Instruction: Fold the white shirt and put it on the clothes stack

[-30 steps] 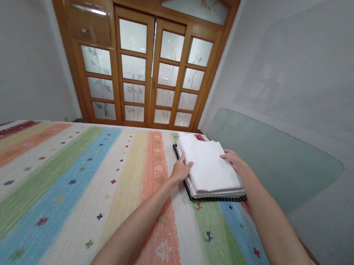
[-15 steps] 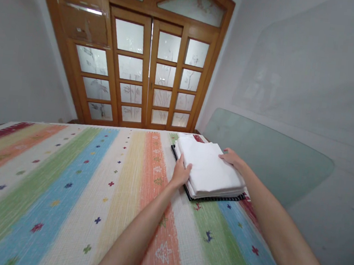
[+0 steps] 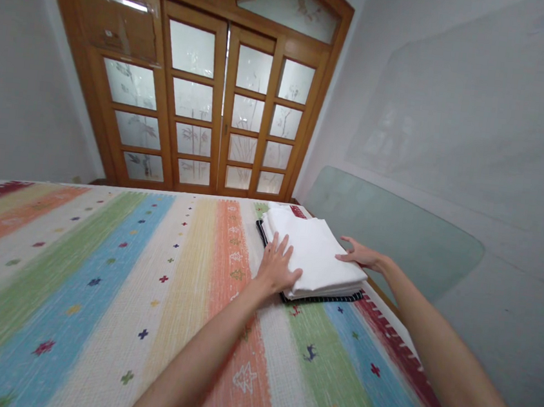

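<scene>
A stack of folded white cloth [image 3: 322, 254] lies on a folded black cloth with white stripes [image 3: 334, 299], whose edges show at the left and front. My left hand [image 3: 275, 265] rests at the stack's left front edge, fingers spread over the white fabric. At the right edge, my right hand [image 3: 361, 254] has its thumb on the cloth and its forefinger stretched out; its other fingers are partly hidden. Neither hand grips the stack.
A striped, patterned bedspread [image 3: 185, 337] covers the wide flat surface. Along the right side stands a pale green headboard-like panel [image 3: 396, 223] against the grey wall [image 3: 521, 191]. Wooden doors with glass panes [image 3: 222, 95] close off the far side.
My left hand has gone from holding the stack's side to lying on its edge with fingers spread. My right hand's fingers have opened at the right edge. The view has shifted slightly.
</scene>
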Tool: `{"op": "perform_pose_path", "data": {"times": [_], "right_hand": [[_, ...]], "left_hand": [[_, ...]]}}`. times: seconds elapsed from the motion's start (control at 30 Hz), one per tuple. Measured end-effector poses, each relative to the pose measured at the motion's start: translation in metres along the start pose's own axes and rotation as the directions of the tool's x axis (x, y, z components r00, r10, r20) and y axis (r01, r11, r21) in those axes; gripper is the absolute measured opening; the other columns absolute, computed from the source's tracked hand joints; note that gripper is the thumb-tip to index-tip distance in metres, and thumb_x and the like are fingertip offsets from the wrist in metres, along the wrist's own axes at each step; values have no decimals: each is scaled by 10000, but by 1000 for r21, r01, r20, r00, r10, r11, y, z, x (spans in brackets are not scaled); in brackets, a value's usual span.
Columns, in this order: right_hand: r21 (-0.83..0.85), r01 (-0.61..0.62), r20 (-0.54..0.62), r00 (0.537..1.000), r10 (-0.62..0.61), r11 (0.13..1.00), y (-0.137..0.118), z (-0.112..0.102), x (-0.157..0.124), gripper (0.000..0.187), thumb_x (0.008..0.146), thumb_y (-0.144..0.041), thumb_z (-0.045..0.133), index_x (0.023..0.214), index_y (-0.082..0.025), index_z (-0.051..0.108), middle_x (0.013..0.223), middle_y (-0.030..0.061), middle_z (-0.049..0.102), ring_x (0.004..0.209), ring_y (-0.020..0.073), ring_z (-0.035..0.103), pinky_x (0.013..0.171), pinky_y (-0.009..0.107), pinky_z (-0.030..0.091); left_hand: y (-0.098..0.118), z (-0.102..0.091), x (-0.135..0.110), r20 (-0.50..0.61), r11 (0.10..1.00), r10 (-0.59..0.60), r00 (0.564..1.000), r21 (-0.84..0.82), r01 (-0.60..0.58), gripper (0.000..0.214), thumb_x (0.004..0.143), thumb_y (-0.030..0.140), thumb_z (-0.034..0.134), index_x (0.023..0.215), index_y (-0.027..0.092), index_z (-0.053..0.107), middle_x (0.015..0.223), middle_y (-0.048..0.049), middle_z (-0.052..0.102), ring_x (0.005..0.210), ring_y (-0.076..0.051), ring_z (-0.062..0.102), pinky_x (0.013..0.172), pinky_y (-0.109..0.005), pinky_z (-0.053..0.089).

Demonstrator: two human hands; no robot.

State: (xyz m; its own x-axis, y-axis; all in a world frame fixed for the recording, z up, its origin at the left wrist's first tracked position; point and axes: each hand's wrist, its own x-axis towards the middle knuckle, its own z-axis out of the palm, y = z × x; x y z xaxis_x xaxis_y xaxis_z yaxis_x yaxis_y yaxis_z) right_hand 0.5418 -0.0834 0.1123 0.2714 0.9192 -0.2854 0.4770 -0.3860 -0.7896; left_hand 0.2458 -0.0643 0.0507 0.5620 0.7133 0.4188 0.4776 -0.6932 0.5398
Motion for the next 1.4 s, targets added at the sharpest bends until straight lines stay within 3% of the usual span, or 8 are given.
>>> {"op": "perform_pose_path", "data": {"times": [0.13, 0.23, 0.5, 0.73, 0.83, 1.03, 1.2, 1.4], "right_hand": [[-338, 47, -195, 974, -119, 940, 0, 10, 8, 858, 676, -247, 800, 1414, -103, 386, 1077, 174, 642, 1009, 310, 604, 903, 429, 474], [-651, 138, -300, 857, -420, 747, -8, 29, 18, 580, 813, -322, 675, 1339, -157, 495, 1325, 183, 530, 1257, 334, 457, 1070, 473, 329], [-709, 635, 87, 512, -855, 308, -50, 128, 56, 526, 983, -456, 327, 1384, -168, 507, 1478, 129, 423, 1407, 324, 297, 1129, 542, 257], [-605, 694, 249, 630, -735, 389, -65, 173, 70, 549, 1017, -462, 205, 1471, -219, 398, 1576, 81, 213, 1457, 307, 138, 1135, 568, 201], [-627, 663, 206, 647, -734, 409, -55, 163, 72, 548, 1026, -450, 150, 1508, -246, 311, 1580, 67, 208, 1456, 264, 166, 1143, 525, 207], [-888, 224, -35, 838, -545, 401, -20, 112, 70, 529, 1019, -360, 211, 1461, -140, 401, 1506, 145, 369, 1403, 311, 308, 1124, 524, 237], [-947, 119, -91, 789, -608, 297, 1, 80, 62, 486, 995, -285, 267, 1362, -95, 524, 1436, 168, 467, 1353, 327, 381, 1086, 500, 311], [-943, 126, -103, 772, -627, 309, 3, 80, 58, 483, 995, -257, 246, 1309, -85, 570, 1391, 156, 521, 1338, 315, 404, 1106, 485, 290]], "left_hand": [[3, 0, -5, 63, 998, 42, 997, 40, -44, 707, 795, 441, 584, 1397, 93, 457, 1567, -182, 243, 1476, -346, 59, 1184, -519, 57], [11, 1, -10, 96, 989, 95, 991, 108, -106, 656, 825, 436, 557, 1351, 47, 501, 1526, -231, 310, 1469, -370, 74, 1183, -529, 66], [24, 19, -29, 179, 806, 442, 879, 352, -477, 403, 918, 326, 430, 1232, 113, 563, 1292, -156, 587, 1282, -291, 463, 1156, -522, 207], [14, 36, -38, 63, 823, 469, 881, 331, -462, 367, 921, 297, 432, 1187, 107, 598, 1230, -152, 620, 1246, -276, 482, 1159, -487, 223], [12, 39, -40, 45, 832, 471, 881, 308, -461, 392, 918, 275, 437, 1245, 96, 558, 1266, -151, 611, 1272, -262, 470, 1158, -472, 241], [4, 37, -41, 5, 864, 469, 883, 206, -460, 309, 954, 232, 378, 1146, 123, 594, 1210, -134, 654, 1232, -216, 529, 1135, -441, 323], [-4, 27, -44, -36, 866, 491, 871, 133, -482, 296, 908, 230, 438, 1135, 117, 591, 1210, -147, 652, 1233, -234, 541, 1112, -440, 385], [-7, 28, -46, -34, 866, 482, 876, 167, -470, 398, 861, 194, 451, 1222, 53, 542, 1292, -193, 601, 1311, -256, 478, 1134, -440, 376]]}}
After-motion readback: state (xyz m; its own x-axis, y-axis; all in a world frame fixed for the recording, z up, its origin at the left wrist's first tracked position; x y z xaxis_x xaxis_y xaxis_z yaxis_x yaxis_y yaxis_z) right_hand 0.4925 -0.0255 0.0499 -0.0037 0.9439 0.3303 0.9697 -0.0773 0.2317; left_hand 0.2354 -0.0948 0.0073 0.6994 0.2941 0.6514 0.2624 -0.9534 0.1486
